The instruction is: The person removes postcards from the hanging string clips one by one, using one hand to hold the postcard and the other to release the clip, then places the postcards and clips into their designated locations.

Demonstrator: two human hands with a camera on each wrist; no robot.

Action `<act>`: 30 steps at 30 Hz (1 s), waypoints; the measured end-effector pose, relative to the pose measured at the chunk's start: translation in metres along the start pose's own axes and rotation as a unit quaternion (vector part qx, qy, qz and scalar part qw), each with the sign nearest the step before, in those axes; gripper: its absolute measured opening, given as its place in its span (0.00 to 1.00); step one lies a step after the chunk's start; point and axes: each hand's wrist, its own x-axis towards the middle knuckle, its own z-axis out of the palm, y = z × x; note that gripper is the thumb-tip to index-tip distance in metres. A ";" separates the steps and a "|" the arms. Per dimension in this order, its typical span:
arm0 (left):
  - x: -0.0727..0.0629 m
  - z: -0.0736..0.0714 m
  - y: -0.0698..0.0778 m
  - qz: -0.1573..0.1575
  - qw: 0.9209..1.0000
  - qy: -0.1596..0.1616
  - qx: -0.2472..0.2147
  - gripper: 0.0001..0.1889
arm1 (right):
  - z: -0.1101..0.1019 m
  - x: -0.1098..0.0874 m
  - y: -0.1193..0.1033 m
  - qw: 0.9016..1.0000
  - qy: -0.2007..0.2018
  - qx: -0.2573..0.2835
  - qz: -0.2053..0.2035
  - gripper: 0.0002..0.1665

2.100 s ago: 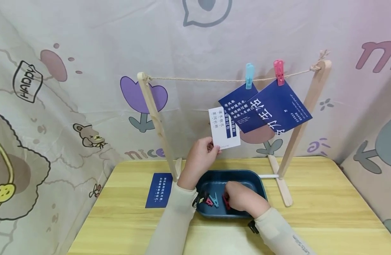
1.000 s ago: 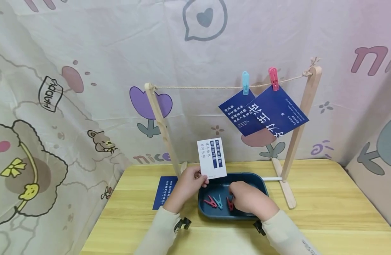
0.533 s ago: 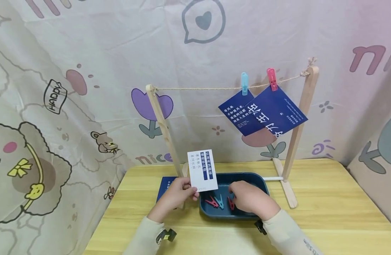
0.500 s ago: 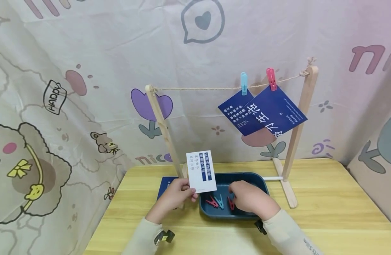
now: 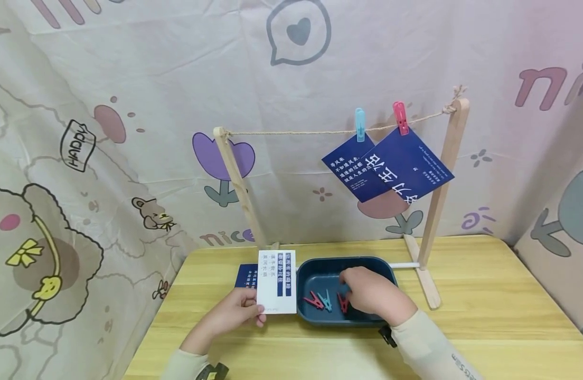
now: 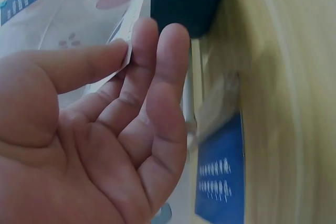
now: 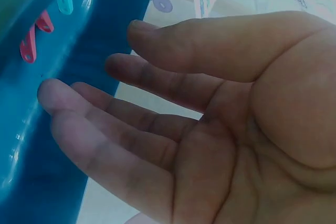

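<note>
My left hand [image 5: 229, 312] pinches the lower left corner of a white card [image 5: 268, 293] printed with dark blue text. In the left wrist view, the thumb presses the card's edge against the fingers. The card stands to the left of the dark blue tray [image 5: 312, 274] and overlaps a blue card [image 5: 244, 277] on the table. My right hand [image 5: 374, 293] is over the tray's right part, its fingers loosely bent. The right wrist view shows thumb and fingers apart with nothing between them. Near its fingertips lie a red clothespin [image 5: 342, 303], a blue clothespin [image 5: 326, 301] and another red clothespin [image 5: 313, 300].
Behind the tray, a string [image 5: 291, 132] runs between a left wooden post [image 5: 238, 182] and a right wooden post [image 5: 444, 179]. A light blue clothespin [image 5: 360, 125] and a pink clothespin [image 5: 401, 119] hold two blue cards [image 5: 415, 163] on it. A patterned cloth [image 5: 153, 53] hangs behind.
My left hand has carried the white card down and to the left, from in front of the hanging cards to beside the tray. My right hand has stayed over the tray.
</note>
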 end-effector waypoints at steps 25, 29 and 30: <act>-0.045 -0.069 -0.036 -0.075 0.996 0.014 0.045 0.08 | -0.003 -0.001 0.002 1.000 0.004 -0.007 0.004 0.21; -0.047 -0.075 -0.040 -0.097 0.993 0.036 0.052 0.10 | -0.002 0.000 0.002 1.000 0.003 -0.013 0.004 0.22; -0.047 -0.076 -0.041 -0.103 0.992 0.042 0.058 0.11 | -0.002 0.001 0.002 1.000 0.003 -0.015 0.004 0.22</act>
